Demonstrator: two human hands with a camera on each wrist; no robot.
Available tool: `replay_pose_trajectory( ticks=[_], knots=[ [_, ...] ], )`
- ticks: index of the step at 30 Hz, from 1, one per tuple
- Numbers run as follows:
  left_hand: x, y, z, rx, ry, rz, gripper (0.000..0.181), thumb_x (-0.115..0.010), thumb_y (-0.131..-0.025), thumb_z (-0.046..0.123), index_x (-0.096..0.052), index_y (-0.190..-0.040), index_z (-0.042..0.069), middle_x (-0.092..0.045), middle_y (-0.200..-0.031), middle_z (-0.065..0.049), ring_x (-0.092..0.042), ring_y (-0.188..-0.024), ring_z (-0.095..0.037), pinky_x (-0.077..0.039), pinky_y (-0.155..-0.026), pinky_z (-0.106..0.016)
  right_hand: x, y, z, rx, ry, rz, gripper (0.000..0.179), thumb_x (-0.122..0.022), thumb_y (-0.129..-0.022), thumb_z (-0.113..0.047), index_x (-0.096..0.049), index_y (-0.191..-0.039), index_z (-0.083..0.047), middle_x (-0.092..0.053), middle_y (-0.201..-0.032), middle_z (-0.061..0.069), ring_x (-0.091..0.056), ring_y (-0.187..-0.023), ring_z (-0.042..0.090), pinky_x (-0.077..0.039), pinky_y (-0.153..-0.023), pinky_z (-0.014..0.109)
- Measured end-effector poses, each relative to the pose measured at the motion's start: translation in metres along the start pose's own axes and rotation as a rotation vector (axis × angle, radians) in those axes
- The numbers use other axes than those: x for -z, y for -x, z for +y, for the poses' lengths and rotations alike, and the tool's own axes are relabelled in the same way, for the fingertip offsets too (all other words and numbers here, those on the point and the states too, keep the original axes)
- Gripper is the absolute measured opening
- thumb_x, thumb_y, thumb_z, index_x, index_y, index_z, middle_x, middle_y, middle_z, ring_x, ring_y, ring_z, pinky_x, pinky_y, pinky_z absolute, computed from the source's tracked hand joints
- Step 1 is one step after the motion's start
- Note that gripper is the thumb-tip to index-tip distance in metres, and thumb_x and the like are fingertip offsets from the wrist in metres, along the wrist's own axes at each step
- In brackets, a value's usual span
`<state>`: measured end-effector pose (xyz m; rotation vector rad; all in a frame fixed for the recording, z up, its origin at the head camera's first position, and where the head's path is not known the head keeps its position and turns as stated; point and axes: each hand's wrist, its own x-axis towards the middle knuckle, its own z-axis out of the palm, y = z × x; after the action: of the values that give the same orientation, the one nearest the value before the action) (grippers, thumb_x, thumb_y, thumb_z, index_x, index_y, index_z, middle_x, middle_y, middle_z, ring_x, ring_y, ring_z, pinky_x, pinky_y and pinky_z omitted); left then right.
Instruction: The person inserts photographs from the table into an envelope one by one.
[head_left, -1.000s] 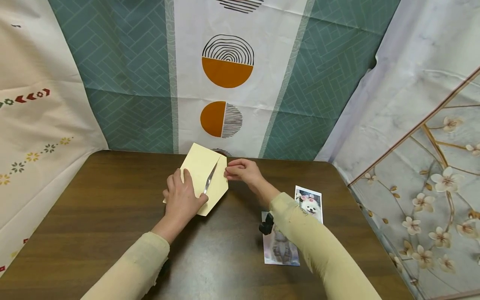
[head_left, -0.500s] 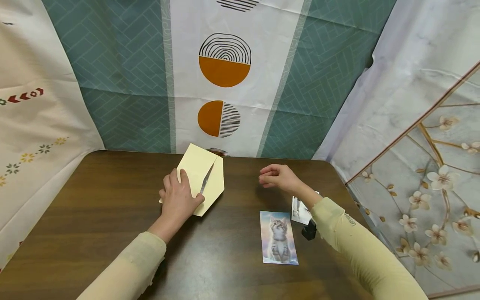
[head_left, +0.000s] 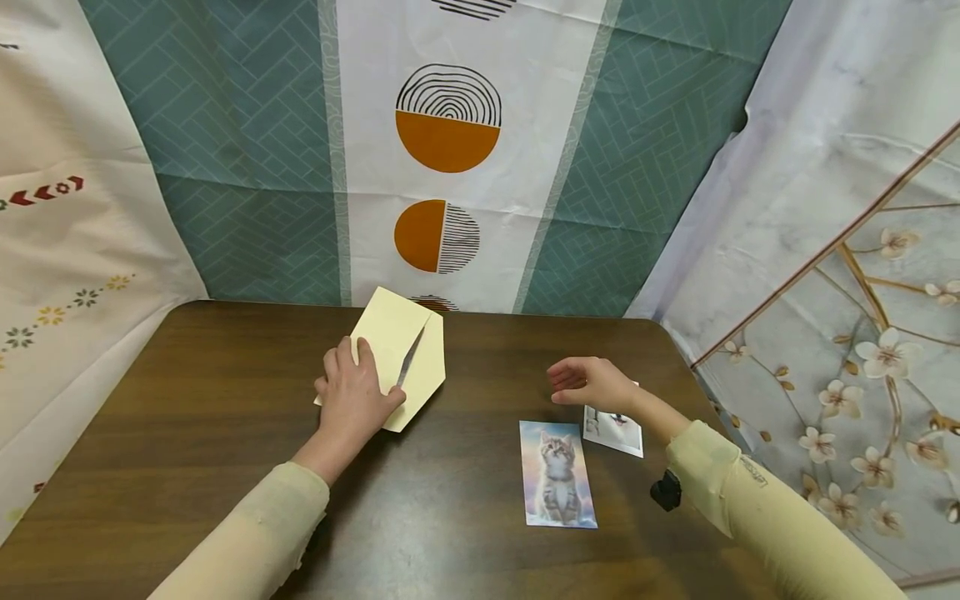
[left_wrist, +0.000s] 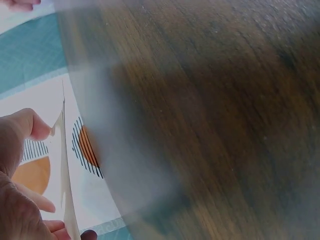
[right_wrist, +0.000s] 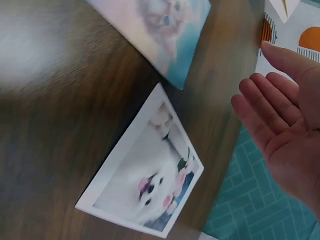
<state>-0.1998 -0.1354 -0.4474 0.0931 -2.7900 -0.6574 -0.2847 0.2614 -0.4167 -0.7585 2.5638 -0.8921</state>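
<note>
In the head view my left hand (head_left: 351, 396) grips a pale yellow envelope (head_left: 388, 329) by its near left side, holding it tilted over the far part of the table. A narrow slit gapes along the envelope's flap, with the thumb at its lower end. The left wrist view shows the thumb and fingers on either side of the envelope's thin edge (left_wrist: 65, 165). My right hand (head_left: 596, 387) hovers, fingers loosely bent and holding nothing, above a photo of a white dog (right_wrist: 145, 175). Beside that photo lies a kitten picture (head_left: 558, 475), flat on the table.
The brown wooden table (head_left: 465, 517) ends at a patterned curtain (head_left: 450, 183) behind the envelope. A floral cloth (head_left: 847, 392) hangs along the right side, and a cream cloth (head_left: 82, 275) along the left. A small black device (head_left: 666, 490) sits at the right wrist.
My right hand has moved away from the envelope's right edge, to the right and nearer, over the dog photo. The kitten picture is now uncovered. The left hand keeps its grip on the envelope.
</note>
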Motion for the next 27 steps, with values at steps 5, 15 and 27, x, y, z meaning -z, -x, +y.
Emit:
replay_pose_trajectory(
  ticks=[5, 15, 27],
  knots=[
    [0.000, 0.000, -0.001, -0.002, 0.002, 0.006, 0.090, -0.076, -0.084, 0.029, -0.039, -0.151, -0.018, -0.033, -0.154, -0.037, -0.033, -0.139, -0.056, -0.046, -0.086, -0.073, -0.003, 0.015, 0.002, 0.039, 0.092, -0.022, 0.053, -0.082, -0.095, -0.020, -0.065, -0.138, 0.005, -0.072, -0.131, 0.021, -0.071, -0.117, 0.036, -0.058, -0.099, 0.049],
    [0.001, 0.001, -0.001, 0.001, -0.001, -0.008, 0.091, -0.076, -0.084, 0.030, -0.038, -0.152, -0.017, -0.033, -0.155, -0.038, -0.032, -0.140, -0.057, -0.046, -0.087, -0.073, -0.016, 0.038, 0.020, 0.111, 0.235, 0.004, 0.050, -0.082, -0.094, -0.021, -0.067, -0.135, 0.004, -0.073, -0.130, 0.017, -0.072, -0.114, 0.035, -0.059, -0.096, 0.049],
    [0.001, 0.002, 0.001, -0.006, -0.002, -0.011, 0.091, -0.076, -0.084, 0.029, -0.038, -0.151, -0.018, -0.033, -0.154, -0.038, -0.032, -0.140, -0.057, -0.046, -0.086, -0.074, -0.028, 0.045, 0.039, 0.107, 0.204, 0.033, 0.048, -0.086, -0.091, -0.019, -0.070, -0.129, 0.004, -0.076, -0.121, 0.014, -0.074, -0.107, 0.030, -0.060, -0.091, 0.042]
  ],
)
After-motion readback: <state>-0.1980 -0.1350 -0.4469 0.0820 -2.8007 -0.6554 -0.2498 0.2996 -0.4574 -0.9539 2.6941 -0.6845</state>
